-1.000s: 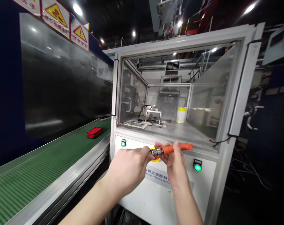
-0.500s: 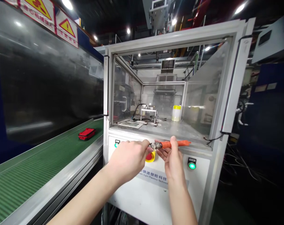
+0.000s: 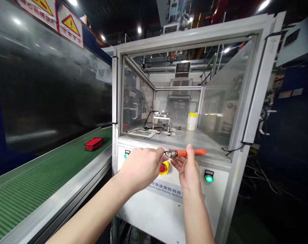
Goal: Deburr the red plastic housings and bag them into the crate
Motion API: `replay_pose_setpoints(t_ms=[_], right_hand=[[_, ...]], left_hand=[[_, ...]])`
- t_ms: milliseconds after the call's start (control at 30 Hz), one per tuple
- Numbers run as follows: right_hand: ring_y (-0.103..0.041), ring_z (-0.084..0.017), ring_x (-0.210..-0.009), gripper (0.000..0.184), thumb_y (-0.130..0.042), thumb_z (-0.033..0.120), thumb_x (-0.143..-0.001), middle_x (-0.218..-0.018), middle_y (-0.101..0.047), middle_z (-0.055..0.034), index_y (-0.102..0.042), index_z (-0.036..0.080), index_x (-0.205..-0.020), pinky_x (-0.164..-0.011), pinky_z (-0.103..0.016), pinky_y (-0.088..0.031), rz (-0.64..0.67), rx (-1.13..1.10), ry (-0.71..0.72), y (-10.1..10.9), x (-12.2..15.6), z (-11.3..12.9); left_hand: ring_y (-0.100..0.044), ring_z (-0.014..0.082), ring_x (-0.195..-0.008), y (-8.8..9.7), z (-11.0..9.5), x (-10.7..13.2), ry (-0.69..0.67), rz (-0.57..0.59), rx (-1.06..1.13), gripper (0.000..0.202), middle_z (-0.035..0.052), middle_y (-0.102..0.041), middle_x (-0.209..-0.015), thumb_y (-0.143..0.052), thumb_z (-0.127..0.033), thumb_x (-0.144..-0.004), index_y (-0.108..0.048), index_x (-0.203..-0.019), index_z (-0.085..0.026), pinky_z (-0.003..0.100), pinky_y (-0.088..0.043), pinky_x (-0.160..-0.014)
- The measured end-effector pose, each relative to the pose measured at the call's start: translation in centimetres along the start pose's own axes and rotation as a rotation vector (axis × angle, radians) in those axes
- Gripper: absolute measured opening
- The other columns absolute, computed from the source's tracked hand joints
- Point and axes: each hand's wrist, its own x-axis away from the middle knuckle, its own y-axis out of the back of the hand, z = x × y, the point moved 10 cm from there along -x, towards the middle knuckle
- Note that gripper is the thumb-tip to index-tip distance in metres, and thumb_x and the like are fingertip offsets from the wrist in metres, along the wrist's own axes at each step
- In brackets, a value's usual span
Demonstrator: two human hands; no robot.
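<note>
Both hands hold a slim orange-handled tool level in front of the white cabinet. Its metal collar shows between the hands. My left hand is closed, its thumb and fingers pinching the metal end; the very tip is hidden behind them. My right hand grips the orange handle from below, thumb pressed across it and the other fingers partly curled. The handle's tapered end points right, past the thumb. Just beneath the tool, the red emergency stop button on its yellow ring is partly covered by my left hand.
A red and black case lies on the green conveyor belt at left. Inside the framed cabinet stand a metal fixture and a white, yellow-topped container. A lit green button is on the front panel.
The view has shifted slightly. Both hands and the tool sit a little farther right and higher in the picture, with the same grip.
</note>
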Motion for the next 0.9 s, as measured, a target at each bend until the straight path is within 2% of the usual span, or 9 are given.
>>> replay_pose_setpoints(t_ms=[200, 367, 500, 733, 900], right_hand=[[-0.075, -0.022, -0.068, 0.057, -0.072, 0.068, -0.077, -0.089, -0.079, -0.0140, -0.071, 0.012, -0.090, -0.054, -0.026, -0.061, 0.017, -0.010, -0.001, -0.6, 0.0, -0.2], [-0.075, -0.020, -0.069, 0.058, -0.073, 0.066, -0.078, -0.091, -0.080, -0.0137, -0.070, 0.012, -0.098, -0.056, -0.025, -0.061, -0.001, -0.008, 0.001, -0.2, -0.2, 0.0], [-0.075, -0.021, -0.069, 0.059, -0.073, 0.067, -0.077, -0.092, -0.079, -0.0149, -0.070, 0.011, -0.096, -0.053, -0.024, -0.060, 0.028, -0.010, -0.026, -0.8, -0.1, -0.6], [-0.075, -0.020, -0.070, 0.057, -0.072, 0.067, -0.078, -0.096, -0.079, -0.0154, -0.070, 0.013, -0.097, -0.054, -0.023, -0.060, 0.140, -0.052, -0.116, -5.6, 1.0, -3.7], [-0.076, -0.021, -0.073, 0.055, -0.071, 0.067, -0.079, -0.095, -0.078, -0.0148, -0.069, 0.014, -0.092, -0.054, -0.023, -0.060, 0.187, -0.064, -0.166, -9.0, 1.2, -5.5]], left_hand=[[-0.071, 0.0275, -0.069, -0.1, 0.6, -0.2, 0.009, -0.010, -0.023, 0.024, 0.0004, -0.074, -0.082, -0.037, -0.033, -0.104, -0.057, -0.094, -0.025, 0.034, -0.035, -0.053], [-0.071, 0.0263, -0.071, -0.3, 0.6, -0.4, 0.013, 0.000, -0.003, 0.024, 0.0008, -0.075, -0.081, -0.036, -0.033, -0.105, -0.058, -0.097, -0.025, 0.032, -0.034, -0.054], [-0.071, 0.0257, -0.069, -0.5, 0.9, 0.2, 0.033, 0.019, 0.001, 0.024, 0.0007, -0.074, -0.080, -0.037, -0.032, -0.105, -0.058, -0.098, -0.025, 0.032, -0.031, -0.053], [-0.071, 0.0259, -0.072, 0.6, 4.4, 2.6, 0.160, 0.042, -0.063, 0.026, 0.0019, -0.074, -0.082, -0.036, -0.038, -0.105, -0.059, -0.112, -0.028, 0.031, -0.032, -0.056], [-0.070, 0.0252, -0.075, 1.7, 7.0, 3.4, 0.244, 0.068, -0.102, 0.028, 0.0033, -0.074, -0.085, -0.035, -0.036, -0.104, -0.061, -0.104, -0.026, 0.029, -0.033, -0.057]])
